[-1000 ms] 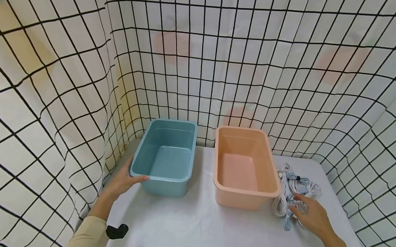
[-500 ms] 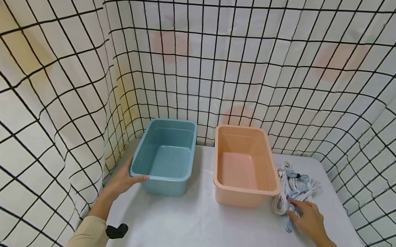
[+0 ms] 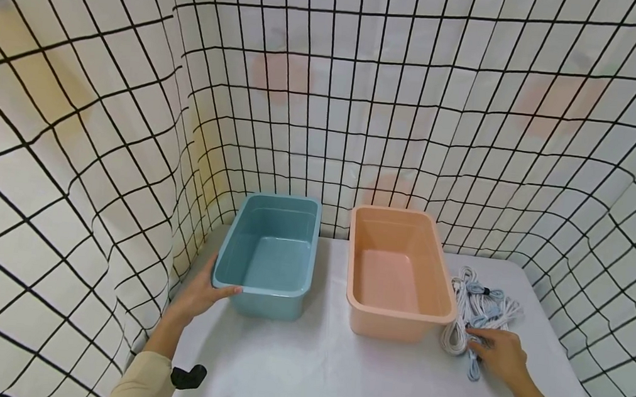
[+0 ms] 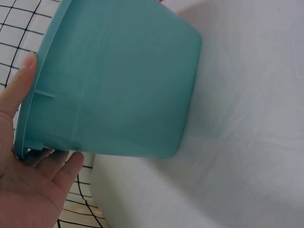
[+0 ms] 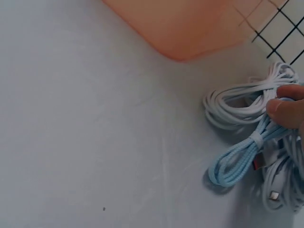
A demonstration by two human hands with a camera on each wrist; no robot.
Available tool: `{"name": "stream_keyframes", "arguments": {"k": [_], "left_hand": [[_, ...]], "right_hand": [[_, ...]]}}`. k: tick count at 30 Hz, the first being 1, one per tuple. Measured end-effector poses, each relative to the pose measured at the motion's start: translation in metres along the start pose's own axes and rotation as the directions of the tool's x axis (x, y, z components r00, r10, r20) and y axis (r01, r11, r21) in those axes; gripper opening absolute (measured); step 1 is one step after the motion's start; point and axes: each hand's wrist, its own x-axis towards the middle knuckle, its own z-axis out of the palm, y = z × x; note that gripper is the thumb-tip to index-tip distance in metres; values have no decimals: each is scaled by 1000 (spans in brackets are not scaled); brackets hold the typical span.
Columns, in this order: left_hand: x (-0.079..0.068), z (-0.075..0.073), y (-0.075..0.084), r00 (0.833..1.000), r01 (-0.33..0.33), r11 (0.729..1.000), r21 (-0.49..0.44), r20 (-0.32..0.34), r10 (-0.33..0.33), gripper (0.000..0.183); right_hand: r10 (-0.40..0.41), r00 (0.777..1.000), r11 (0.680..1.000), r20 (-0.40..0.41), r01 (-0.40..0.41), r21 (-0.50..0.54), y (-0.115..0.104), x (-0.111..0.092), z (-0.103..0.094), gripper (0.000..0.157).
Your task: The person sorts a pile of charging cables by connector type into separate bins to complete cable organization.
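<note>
My left hand (image 3: pixel 198 294) grips the near left corner of a blue plastic bin (image 3: pixel 271 306), thumb along the rim and fingers against its side. Over on the right, my right hand (image 3: pixel 503 355) pinches a light blue coiled cable (image 5: pixel 235 161) between thumb and forefinger. This cable lies in a pile of bundled cables (image 3: pixel 476 300) beside an orange bin (image 3: pixel 389 323). A white cable coil (image 5: pixel 228 107) sits right by the pinching fingertips, and metal plug ends show below them in the right wrist view.
Both bins stand side by side on a white-covered table (image 3: pixel 314 375), and their insides show no contents. Black grid netting (image 3: pixel 349 100) over pale cloth closes off the back and both sides. The orange bin's right wall is close to the cables.
My right hand has come down into the cable pile, and its thumb and forefinger have closed on the light blue cable. My left hand has stayed on the blue bin. The head view shifts slightly.
</note>
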Motion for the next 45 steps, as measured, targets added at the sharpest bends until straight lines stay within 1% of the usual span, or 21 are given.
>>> {"name": "stream_keyframes", "arguments": {"k": [7,12,17,21,25,31,35,39,45], "left_hand": [[-4,2,-5,1000,-7,1000,-7,-3,7,114],[-7,0,-8,1000,0,1000,-20,-10,0,114],[-7,0,-9,1000,6,1000,-22,-10,-6,116],[-4,1,-8,1000,6,1000,-7,-20,-6,115],[-1,1,-9,999,16,1000,1,-30,-16,114],[-1,2,-10,1000,12,1000,-22,-22,-12,114],[-1,2,-11,1000,2,999,-39,-22,-2,112],[0,3,-9,1000,2,999,-43,-26,-3,112],[3,2,-8,1000,0,1000,-23,-30,0,116]], "right_hand": [[46,997,990,67,-54,127,-15,3,-24,32],[55,995,981,82,-69,179,-20,11,-35,35],[87,993,972,75,-101,212,-24,20,-45,45],[98,994,969,42,-105,222,-29,28,-56,51],[106,994,960,1,-103,259,-35,34,-67,54],[132,990,943,-47,-110,313,-42,39,-84,55],[169,982,915,-87,-124,384,-51,45,-93,55],[205,971,882,-125,-127,455,-66,58,-101,54],[199,967,888,-157,-110,446,-90,80,-107,53]]}}
